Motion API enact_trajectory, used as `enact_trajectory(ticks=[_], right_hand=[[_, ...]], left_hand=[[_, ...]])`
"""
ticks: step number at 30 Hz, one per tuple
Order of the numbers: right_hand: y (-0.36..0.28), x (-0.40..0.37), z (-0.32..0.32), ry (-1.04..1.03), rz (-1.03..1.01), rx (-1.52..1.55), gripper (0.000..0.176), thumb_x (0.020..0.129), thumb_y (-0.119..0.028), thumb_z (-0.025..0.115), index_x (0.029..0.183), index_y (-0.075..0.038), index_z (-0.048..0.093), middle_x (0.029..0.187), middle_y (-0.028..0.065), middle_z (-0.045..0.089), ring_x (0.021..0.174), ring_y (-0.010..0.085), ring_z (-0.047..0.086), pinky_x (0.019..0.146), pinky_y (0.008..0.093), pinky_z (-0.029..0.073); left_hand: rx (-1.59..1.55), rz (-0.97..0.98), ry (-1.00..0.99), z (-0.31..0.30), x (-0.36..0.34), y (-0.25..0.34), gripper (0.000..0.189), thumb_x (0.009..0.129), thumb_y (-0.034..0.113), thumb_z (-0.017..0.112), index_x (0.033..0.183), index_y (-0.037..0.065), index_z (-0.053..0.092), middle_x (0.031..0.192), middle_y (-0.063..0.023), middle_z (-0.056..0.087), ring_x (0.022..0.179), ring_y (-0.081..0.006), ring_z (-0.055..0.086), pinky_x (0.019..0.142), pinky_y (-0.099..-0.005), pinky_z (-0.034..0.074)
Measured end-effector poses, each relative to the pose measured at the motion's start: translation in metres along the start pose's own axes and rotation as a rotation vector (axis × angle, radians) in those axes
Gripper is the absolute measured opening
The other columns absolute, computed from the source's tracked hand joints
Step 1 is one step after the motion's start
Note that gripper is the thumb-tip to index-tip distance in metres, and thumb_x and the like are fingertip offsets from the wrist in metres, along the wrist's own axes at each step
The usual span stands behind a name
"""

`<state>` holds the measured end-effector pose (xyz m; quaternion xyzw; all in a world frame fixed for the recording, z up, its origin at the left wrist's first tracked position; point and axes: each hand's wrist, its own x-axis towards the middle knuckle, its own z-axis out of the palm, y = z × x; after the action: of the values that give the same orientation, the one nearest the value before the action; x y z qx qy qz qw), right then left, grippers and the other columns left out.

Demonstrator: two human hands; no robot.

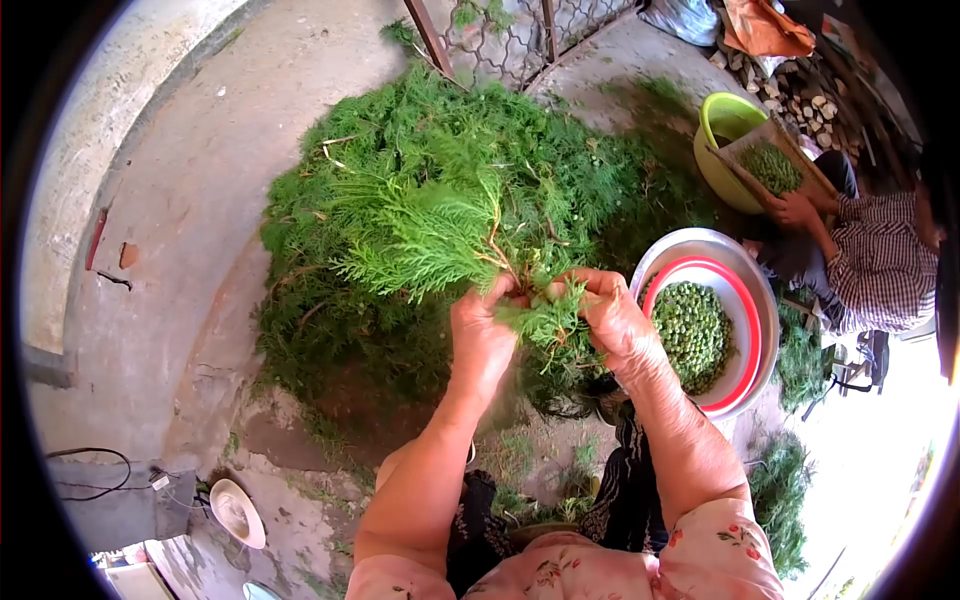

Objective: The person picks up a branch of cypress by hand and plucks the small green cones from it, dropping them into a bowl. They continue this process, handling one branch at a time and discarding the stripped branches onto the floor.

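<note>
A leafy green conifer branch (430, 235) is held up in front of me, its fronds fanning to the left. My left hand (485, 325) is closed around its brownish stem. At the branch's right side, my right hand (608, 310) pinches a small sprig (560, 325); the fingertips are partly hidden by the foliage. Beneath both hands spreads a big heap of cut conifer branches (360, 140). Just right of my right hand is a red-rimmed basin (752, 345) holding many small green cones (690, 335). It sits inside a larger metal basin (765, 290).
At the right, another person in a checked shirt (880, 260) holds a tray (800, 160) of green pieces over a yellow-green tub (712, 150). Chopped wood (800, 100) lies behind. A pale hat (237, 513) and a black cable (128, 470) are at lower left. Metal gate bars (428, 35) stand at the top.
</note>
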<state>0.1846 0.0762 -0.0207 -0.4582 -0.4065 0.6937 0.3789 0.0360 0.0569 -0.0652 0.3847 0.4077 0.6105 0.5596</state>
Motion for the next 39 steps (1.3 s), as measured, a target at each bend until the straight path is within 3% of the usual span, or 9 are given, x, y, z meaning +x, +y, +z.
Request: enact_trajectory(ticks=[2, 9, 12, 17, 22, 26, 30, 33, 39], right_hand=[[0.002, -0.002, -0.003, -0.038, -0.036, -0.118, 0.043, 0.082, -0.039, 0.063, 0.095, 0.002, 0.063, 0.078, 0.0023, 0.062, 0.073, 0.01, 0.054, 0.062, 0.0231, 0.043], [-0.006, -0.005, -0.005, 0.056, -0.306, -0.237, 0.046, 0.089, -0.04, 0.051, 0.105, 0.003, 0.059, 0.085, 0.0056, 0.062, 0.075, 0.0103, 0.055, 0.066, 0.0264, 0.047], [-0.008, -0.007, -0.005, 0.058, -0.316, -0.149, 0.038, 0.091, -0.031, 0.05, 0.105, 0.003, 0.059, 0.078, 0.0065, 0.062, 0.067, 0.0125, 0.059, 0.066, 0.0266, 0.048], [0.005, 0.001, -0.002, 0.085, -0.339, -0.044, 0.02, 0.091, -0.01, 0.049, 0.103, 0.004, 0.057, 0.075, 0.009, 0.062, 0.065, 0.0149, 0.061, 0.063, 0.0281, 0.05], [0.011, 0.005, -0.005, -0.157, -0.511, 0.097, 0.023, 0.079, 0.013, 0.048, 0.092, 0.001, 0.062, 0.099, 0.0081, 0.061, 0.088, 0.0139, 0.058, 0.068, 0.0277, 0.051], [-0.016, -0.005, 0.002, 0.095, -0.697, -0.353, 0.03, 0.075, 0.017, 0.05, 0.094, -0.001, 0.063, 0.102, 0.0074, 0.058, 0.091, 0.016, 0.057, 0.082, 0.0275, 0.049], [-0.024, -0.007, 0.004, 0.006, -0.571, -0.087, 0.037, 0.075, 0.014, 0.055, 0.109, 0.0, 0.056, 0.101, 0.0061, 0.053, 0.094, 0.0173, 0.057, 0.086, 0.0271, 0.047], [-0.03, -0.007, -0.001, -0.234, -0.366, -0.042, 0.053, 0.077, -0.008, 0.066, 0.124, -0.003, 0.043, 0.118, 0.0112, 0.051, 0.103, 0.0178, 0.053, 0.088, 0.0311, 0.046], [-0.021, -0.007, 0.001, -0.201, -0.521, -0.54, 0.058, 0.072, -0.019, 0.073, 0.121, -0.002, 0.047, 0.109, 0.0163, 0.056, 0.096, 0.022, 0.057, 0.083, 0.0329, 0.046]], left_hand=[[0.046, 0.062, 0.012, -0.002, 0.001, 0.003, 0.02, 0.079, -0.008, 0.055, 0.096, -0.001, 0.061, 0.091, -0.0093, 0.062, 0.078, -0.0154, 0.061, 0.066, -0.0255, 0.052], [-0.237, 0.148, 0.134, -0.012, 0.008, 0.014, 0.011, 0.079, -0.003, 0.058, 0.088, -0.001, 0.062, 0.083, -0.0087, 0.061, 0.077, -0.0154, 0.06, 0.07, -0.029, 0.05], [-0.094, -0.039, 0.161, -0.014, 0.01, 0.034, 0.017, 0.077, 0.008, 0.067, 0.09, 0.001, 0.06, 0.081, -0.0043, 0.06, 0.076, -0.0118, 0.058, 0.07, -0.027, 0.048], [-0.297, 0.021, 0.096, -0.024, 0.017, 0.03, 0.013, 0.083, 0.006, 0.06, 0.095, 0.002, 0.057, 0.084, -0.0044, 0.063, 0.074, -0.0123, 0.058, 0.068, -0.0259, 0.047], [-0.252, -0.053, 0.102, -0.015, 0.012, 0.035, 0.021, 0.076, 0.008, 0.067, 0.093, 0.0, 0.058, 0.079, -0.0046, 0.062, 0.067, -0.013, 0.056, 0.063, -0.026, 0.047], [-0.207, -0.104, 0.062, -0.008, 0.008, 0.045, 0.019, 0.073, 0.005, 0.068, 0.089, -0.003, 0.061, 0.073, -0.0047, 0.062, 0.059, -0.0113, 0.056, 0.055, -0.0228, 0.045], [-0.07, -0.136, 0.01, -0.004, 0.005, 0.048, 0.018, 0.073, 0.006, 0.068, 0.087, -0.004, 0.062, 0.066, 0.0, 0.058, 0.054, -0.0067, 0.051, 0.05, -0.0194, 0.041], [0.048, -0.151, -0.03, -0.001, 0.004, 0.052, 0.012, 0.075, 0.004, 0.066, 0.084, -0.003, 0.064, 0.063, 0.0026, 0.055, 0.053, -0.0044, 0.047, 0.048, -0.0187, 0.038], [0.09, -0.067, -0.112, -0.003, 0.002, 0.041, 0.009, 0.076, 0.002, 0.065, 0.083, -0.002, 0.063, 0.077, 0.0018, 0.056, 0.067, -0.0064, 0.05, 0.061, -0.0203, 0.041]])
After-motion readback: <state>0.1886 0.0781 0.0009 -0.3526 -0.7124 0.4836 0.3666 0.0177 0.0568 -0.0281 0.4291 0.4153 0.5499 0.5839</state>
